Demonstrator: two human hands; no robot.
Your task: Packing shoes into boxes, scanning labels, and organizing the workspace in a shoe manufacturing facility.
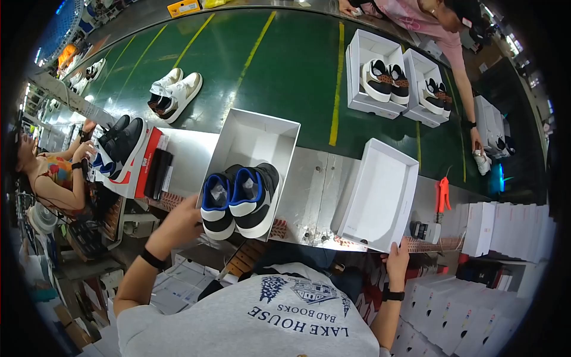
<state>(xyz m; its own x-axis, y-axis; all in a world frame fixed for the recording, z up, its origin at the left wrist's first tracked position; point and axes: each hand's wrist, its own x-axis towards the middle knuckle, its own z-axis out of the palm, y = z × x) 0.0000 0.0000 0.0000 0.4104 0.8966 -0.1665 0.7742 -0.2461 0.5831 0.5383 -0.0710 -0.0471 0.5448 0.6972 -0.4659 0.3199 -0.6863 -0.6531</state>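
An open white shoe box (257, 138) lies on the metal bench, holding a pair of black, white and blue sneakers (241, 199) at its near end. My left hand (181, 219) grips the near left corner of this box, beside the left sneaker. My right hand (397, 256) holds the near edge of a white box lid (380, 193) that lies open side up to the right. Both wrists wear black bands.
A green conveyor belt (285, 65) runs behind the bench, carrying white sneakers (175, 92) and two open boxes with shoes (398, 80). A person in pink (440, 24) reaches over it at far right; another person (56, 172) sits left. Stacked white boxes (505, 229) stand right.
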